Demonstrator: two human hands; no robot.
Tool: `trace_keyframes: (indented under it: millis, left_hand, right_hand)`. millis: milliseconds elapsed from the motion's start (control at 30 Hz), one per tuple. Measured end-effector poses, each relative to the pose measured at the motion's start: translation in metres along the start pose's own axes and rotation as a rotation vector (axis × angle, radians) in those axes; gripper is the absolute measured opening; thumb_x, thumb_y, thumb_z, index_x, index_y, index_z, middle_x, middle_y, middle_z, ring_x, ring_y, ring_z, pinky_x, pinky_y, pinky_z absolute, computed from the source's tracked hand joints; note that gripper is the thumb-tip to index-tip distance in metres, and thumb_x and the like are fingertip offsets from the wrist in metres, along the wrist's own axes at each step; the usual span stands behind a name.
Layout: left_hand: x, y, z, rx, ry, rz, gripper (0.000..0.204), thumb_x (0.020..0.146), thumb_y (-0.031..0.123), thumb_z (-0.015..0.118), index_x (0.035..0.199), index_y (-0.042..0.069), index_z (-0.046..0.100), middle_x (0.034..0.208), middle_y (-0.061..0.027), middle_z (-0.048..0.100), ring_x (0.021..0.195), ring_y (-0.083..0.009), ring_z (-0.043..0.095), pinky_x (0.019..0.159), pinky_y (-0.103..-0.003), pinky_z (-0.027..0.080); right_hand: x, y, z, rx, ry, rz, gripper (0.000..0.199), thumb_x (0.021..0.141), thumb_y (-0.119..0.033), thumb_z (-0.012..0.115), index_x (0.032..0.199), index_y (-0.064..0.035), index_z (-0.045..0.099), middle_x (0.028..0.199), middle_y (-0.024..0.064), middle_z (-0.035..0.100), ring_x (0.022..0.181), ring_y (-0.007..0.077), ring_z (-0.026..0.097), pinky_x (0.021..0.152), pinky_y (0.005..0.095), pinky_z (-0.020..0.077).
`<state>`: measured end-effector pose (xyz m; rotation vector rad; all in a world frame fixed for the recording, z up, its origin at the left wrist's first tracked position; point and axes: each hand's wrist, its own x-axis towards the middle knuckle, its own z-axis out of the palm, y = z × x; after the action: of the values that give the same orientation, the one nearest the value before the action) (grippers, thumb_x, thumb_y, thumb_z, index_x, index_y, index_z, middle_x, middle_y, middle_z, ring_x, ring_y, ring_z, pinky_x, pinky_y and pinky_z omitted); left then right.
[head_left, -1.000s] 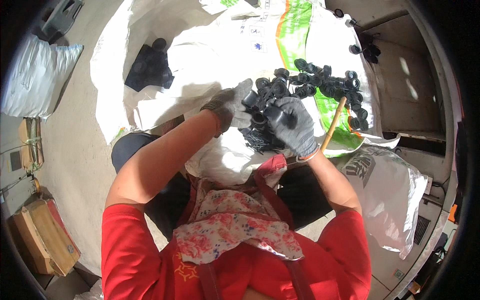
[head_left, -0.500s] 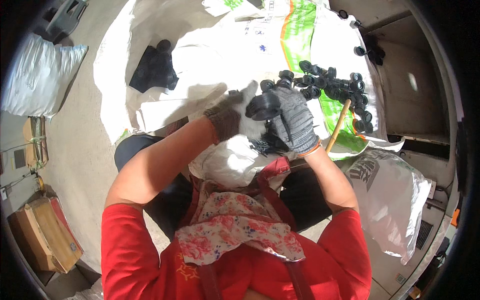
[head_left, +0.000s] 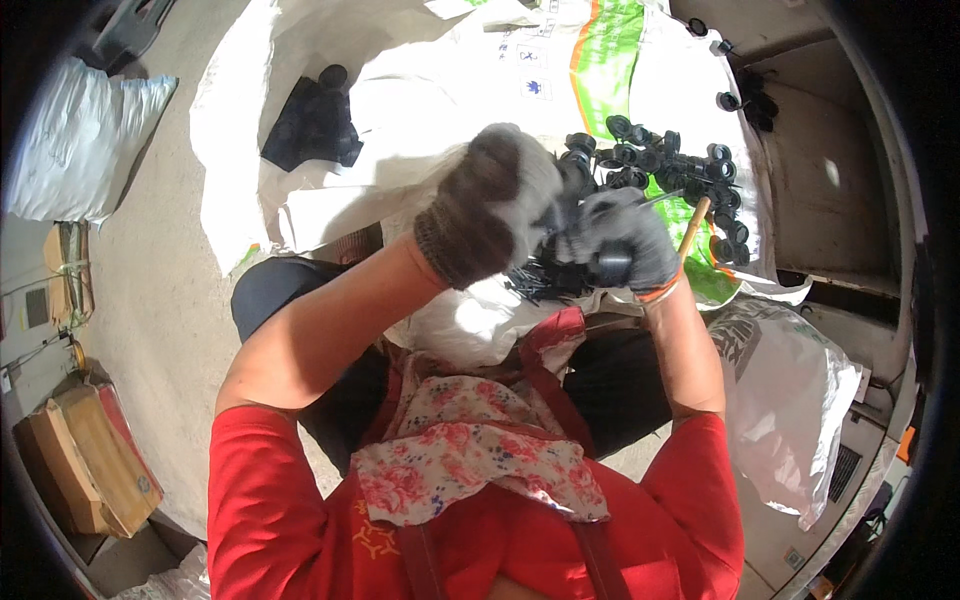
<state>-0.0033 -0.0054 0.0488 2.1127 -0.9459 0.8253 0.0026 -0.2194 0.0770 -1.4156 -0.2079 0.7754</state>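
Observation:
My left hand [head_left: 490, 205], in a grey knit glove, is curled with its back upward. Its fingers are smeared by motion and reach toward dark parts between the hands; what they hold, if anything, is hidden. Close on its right, my gloved right hand [head_left: 640, 235] is closed around a black round plastic part [head_left: 612, 265], whose smooth side shows below the fingers. Under the hands lies a heap of thin black pieces [head_left: 545, 283]. Several black ring-shaped caps [head_left: 715, 170] are spread beyond my right hand on the white and green sack [head_left: 665, 75].
A wooden stick [head_left: 692, 228] lies by my right wrist. More black parts [head_left: 315, 120] rest in a white sack's fold at the far left. A clear plastic bag [head_left: 785, 400] stands at the right. A white sack [head_left: 85, 140] and cardboard boxes [head_left: 95, 460] stand on the left.
My left hand has turned back-upward and moved slightly up and right. My right hand has shifted right and down; the black round part has moved from between the hands to below its fingers.

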Motion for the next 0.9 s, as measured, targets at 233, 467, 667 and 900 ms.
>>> trace_keyframes:
  millis: [233,467,667,900]
  left_hand:
    - [-0.003,-0.017,-0.003,-1.868,0.041,-1.338,0.061,0.087,0.046,0.058,0.132,0.010,0.038,0.130,-0.0233,0.044,0.121,-0.0374,0.045,0.093,-0.055,0.045]
    - [0.002,-0.033,-0.017,-1.423,-0.055,-0.758,0.029,0.087,0.023,0.060,0.108,0.003,0.057,0.104,-0.0121,0.062,0.097,-0.0229,0.062,0.088,-0.038,0.051]
    - [0.013,-0.035,-0.024,0.228,0.083,-0.040,0.027,0.061,0.012,0.075,0.085,0.008,0.065,0.101,-0.0143,0.059,0.092,-0.0276,0.057,0.079,-0.040,0.047]
    - [0.002,-0.054,-0.041,0.281,0.116,-0.466,0.053,0.071,0.046,0.069,0.101,0.003,0.062,0.105,-0.0215,0.057,0.100,-0.0368,0.054,0.089,-0.049,0.040]
  right_hand:
    - [0.037,-0.017,0.035,0.317,0.493,-0.387,0.052,0.094,-0.047,0.045,0.091,0.0007,0.064,0.087,0.0107,0.064,0.081,0.0203,0.061,0.083,0.0352,0.0479]
    - [0.075,0.000,0.051,-0.166,0.661,-0.626,0.035,0.094,-0.021,0.051,0.120,0.0031,0.053,0.110,0.0121,0.061,0.100,0.0194,0.059,0.089,0.0305,0.0462]
    - [0.112,0.036,0.008,-0.768,0.834,-0.543,0.027,0.081,0.000,0.047,0.104,0.0030,0.061,0.092,0.0176,0.065,0.088,0.0239,0.063,0.080,0.0314,0.0503]
    - [0.128,0.114,-0.027,-1.315,0.414,0.667,0.072,0.080,-0.067,0.043,0.113,-0.0066,0.063,0.115,0.0220,0.059,0.113,0.0351,0.055,0.095,0.0405,0.0427]
